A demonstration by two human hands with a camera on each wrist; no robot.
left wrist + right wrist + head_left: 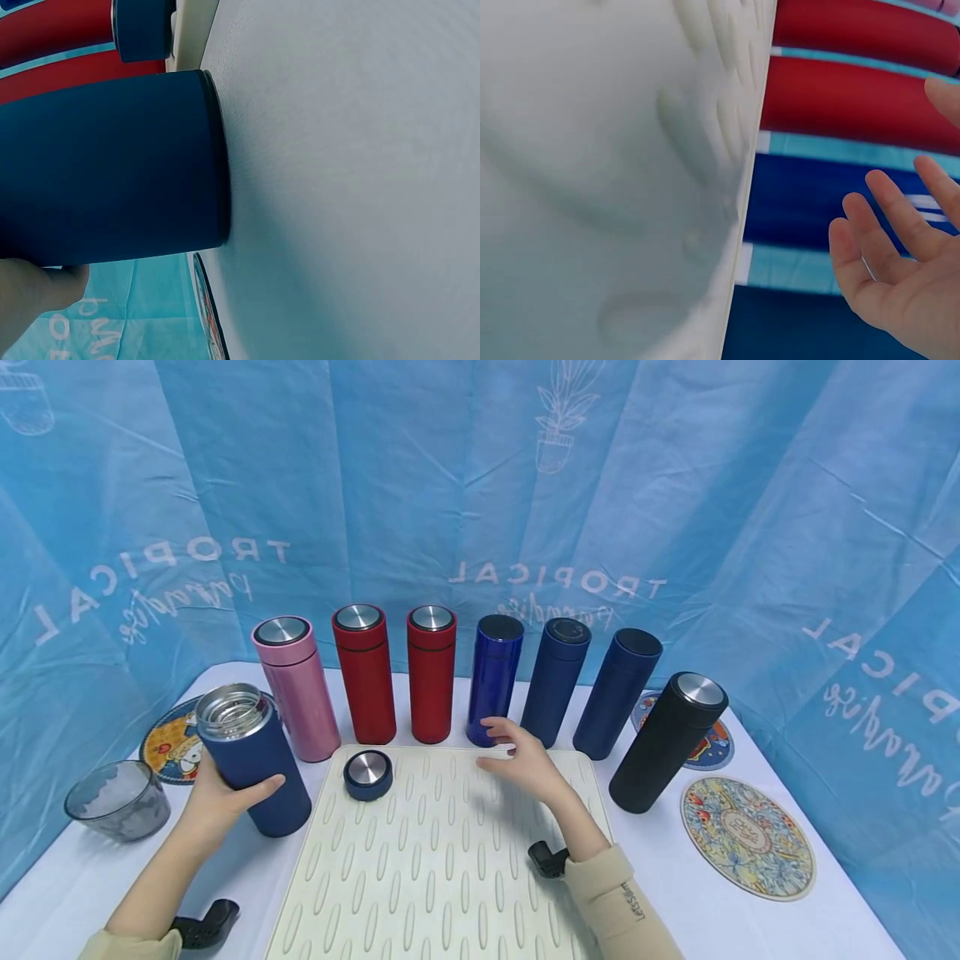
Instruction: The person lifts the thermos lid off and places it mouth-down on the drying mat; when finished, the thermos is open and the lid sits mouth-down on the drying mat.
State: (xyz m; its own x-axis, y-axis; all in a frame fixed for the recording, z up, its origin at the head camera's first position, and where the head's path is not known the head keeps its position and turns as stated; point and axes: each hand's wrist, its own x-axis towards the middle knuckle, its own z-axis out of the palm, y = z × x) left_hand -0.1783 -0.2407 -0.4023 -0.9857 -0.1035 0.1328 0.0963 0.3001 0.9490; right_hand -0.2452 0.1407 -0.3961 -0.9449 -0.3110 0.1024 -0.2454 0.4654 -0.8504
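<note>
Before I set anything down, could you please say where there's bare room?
The mat is bare in front of the blue lid; so is the table between right sleeve and floral coaster. Bottles crowd the mat's far edge.

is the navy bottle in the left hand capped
No, the held navy bottle shows its bare metal mouth, and a navy cap sits on the mat.

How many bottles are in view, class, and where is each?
8: the left hand holds the open bottle; the rest stand in a row, left to right: pink bottle, two red bottles, blue bottle, two navy bottles, black bottle. None appears hidden.
</note>
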